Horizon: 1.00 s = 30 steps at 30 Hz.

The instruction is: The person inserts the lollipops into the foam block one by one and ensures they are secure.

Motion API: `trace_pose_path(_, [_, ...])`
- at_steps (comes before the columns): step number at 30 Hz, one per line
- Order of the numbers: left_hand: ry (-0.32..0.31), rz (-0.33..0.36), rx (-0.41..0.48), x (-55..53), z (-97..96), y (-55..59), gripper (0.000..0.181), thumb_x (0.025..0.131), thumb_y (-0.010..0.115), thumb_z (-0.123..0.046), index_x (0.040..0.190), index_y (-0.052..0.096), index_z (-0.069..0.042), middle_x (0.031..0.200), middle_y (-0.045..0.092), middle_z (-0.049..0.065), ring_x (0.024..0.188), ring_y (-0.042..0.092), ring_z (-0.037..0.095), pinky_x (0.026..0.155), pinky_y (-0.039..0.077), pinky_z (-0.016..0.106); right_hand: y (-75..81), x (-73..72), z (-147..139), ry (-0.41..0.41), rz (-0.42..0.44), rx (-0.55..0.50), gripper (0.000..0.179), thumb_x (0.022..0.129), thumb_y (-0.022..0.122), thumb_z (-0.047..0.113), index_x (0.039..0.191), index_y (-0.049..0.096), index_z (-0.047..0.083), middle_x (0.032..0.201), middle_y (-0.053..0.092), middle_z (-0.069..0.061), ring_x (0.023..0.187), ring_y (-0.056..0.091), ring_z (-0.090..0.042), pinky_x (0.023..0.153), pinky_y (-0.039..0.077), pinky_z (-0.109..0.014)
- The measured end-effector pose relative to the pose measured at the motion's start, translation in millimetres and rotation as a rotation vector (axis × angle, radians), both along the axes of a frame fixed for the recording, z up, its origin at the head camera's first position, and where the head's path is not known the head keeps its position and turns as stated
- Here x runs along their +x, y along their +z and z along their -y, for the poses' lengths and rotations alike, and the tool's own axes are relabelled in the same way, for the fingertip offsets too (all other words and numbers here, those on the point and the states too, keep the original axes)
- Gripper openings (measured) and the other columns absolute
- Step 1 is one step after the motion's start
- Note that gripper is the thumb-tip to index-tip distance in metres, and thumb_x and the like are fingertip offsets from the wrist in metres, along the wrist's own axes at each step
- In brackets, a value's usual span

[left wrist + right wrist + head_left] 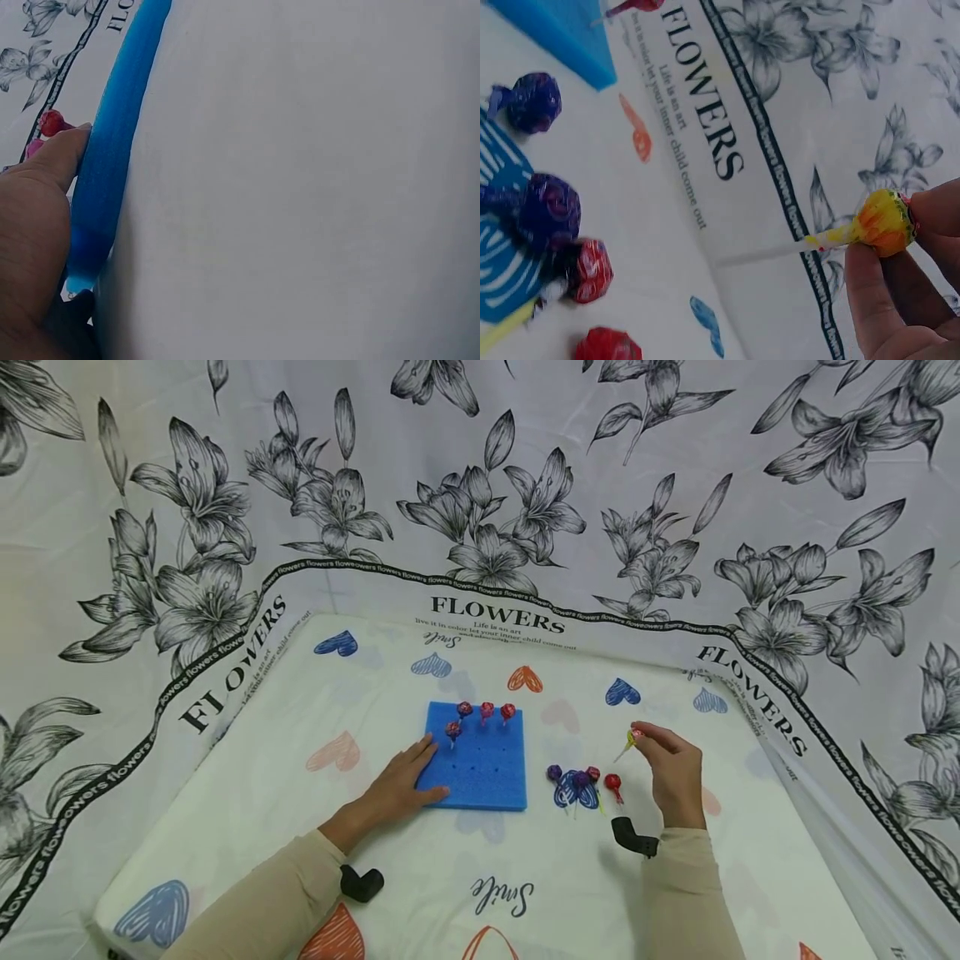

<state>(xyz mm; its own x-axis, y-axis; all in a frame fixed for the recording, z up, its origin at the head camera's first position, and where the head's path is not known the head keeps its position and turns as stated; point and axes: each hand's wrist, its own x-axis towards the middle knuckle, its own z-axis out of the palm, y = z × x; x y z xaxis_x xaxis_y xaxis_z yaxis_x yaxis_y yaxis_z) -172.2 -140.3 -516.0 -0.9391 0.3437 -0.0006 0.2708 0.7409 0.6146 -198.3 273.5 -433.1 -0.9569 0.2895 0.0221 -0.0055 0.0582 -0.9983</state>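
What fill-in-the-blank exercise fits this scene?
The square blue foam block holds ____ standing round lollipops.
A round, mostly yellow lollipop is pinched by the ____.
The block is touched by the ____.
Of the loose round lollipops, the one farthest from the block is ____.
Missing words: four; right hand; left hand; red.

Soft diffuse light, dimmer wrist views, faint shadow beside right sleeve (686, 893)

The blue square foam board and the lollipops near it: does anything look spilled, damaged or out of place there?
Nothing stands out as spilled or visibly damaged. Four round wrapped lollipops stand in the blue square foam board, and four loose lollipops lie grouped to its right on the white heart-printed tablecloth.
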Motion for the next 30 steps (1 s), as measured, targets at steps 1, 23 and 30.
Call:
trace_pose_path(1, [0.003, 0.003, -0.002, 0.2, -0.1, -0.2, 0.088, 0.09, 0.062, -0.051, 0.154, 0.022, -0.008, 0.16, 0.011, 0.008, 0.144, 0.011, 0.033, 0.114, 0.009, 0.049, 1.6, -0.2, 4.0, 0.013, -0.012, 0.009, 0.029, 0.09, 0.07, 0.013, 0.116, 0.069, 0.0, 0.116, 0.064, -0.013, 0.108, 0.058, -0.023, 0.088, 0.048, -0.02])
trace_pose_path(23, [0.001, -0.005, -0.002, 0.4, 1.6, -4.9, 0.089, 0.089, 0.06, -0.056, 0.154, 0.022, -0.008, 0.16, 0.01, 0.007, 0.144, 0.011, 0.032, 0.114, 0.01, 0.049, 48.1, 6.0, 83.2, 0.227, -0.426, -0.01, 0.026, 0.085, 0.074, 0.004, 0.109, 0.07, -0.006, 0.112, 0.066, -0.019, 0.107, 0.061, -0.028, 0.087, 0.051, -0.031])
trace_pose_path(30, [-0.007, -0.014, 0.011, 0.3, 1.4, -4.0, 0.089, 0.09, 0.06, -0.055, 0.154, 0.022, -0.008, 0.16, 0.01, 0.007, 0.144, 0.011, 0.032, 0.114, 0.01, 0.05, 53.6, 8.9, 104.3, 0.304, -0.513, -0.071, 0.027, 0.085, 0.072, -0.001, 0.11, 0.068, -0.009, 0.114, 0.063, -0.022, 0.106, 0.061, -0.031, 0.087, 0.052, -0.033])
